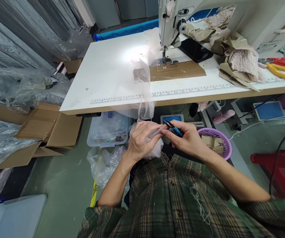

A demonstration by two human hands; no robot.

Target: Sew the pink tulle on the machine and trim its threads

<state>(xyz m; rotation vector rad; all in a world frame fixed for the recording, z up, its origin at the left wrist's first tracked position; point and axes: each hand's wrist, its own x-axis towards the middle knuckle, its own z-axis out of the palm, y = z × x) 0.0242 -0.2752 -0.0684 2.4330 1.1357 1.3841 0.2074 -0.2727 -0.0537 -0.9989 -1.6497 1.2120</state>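
Sheer pale fabric [144, 107] runs from the sewing machine [164, 53] over the table's front edge down to my lap. My left hand [143, 138] is closed on a gathered part of it, with thumb and fingers pinching. Close beside it, my right hand [185, 137] holds small blue thread snips [175, 129], their dark blades pointing up and left. The right thumb and fingertip also meet the fabric's edge near the left fingers. Exactly where the edge ends between the fingertips is hidden.
On the white table [102, 69] lie brown cardboard [178, 71], a black phone [195, 49], lace bundles [244, 62] and red-and-yellow-handled scissors [283, 67]. Below are a lidded plastic bin [109, 129] and a purple basket [228, 142]. An opened carton [39, 124] stands left, a red stool [278, 168] right.
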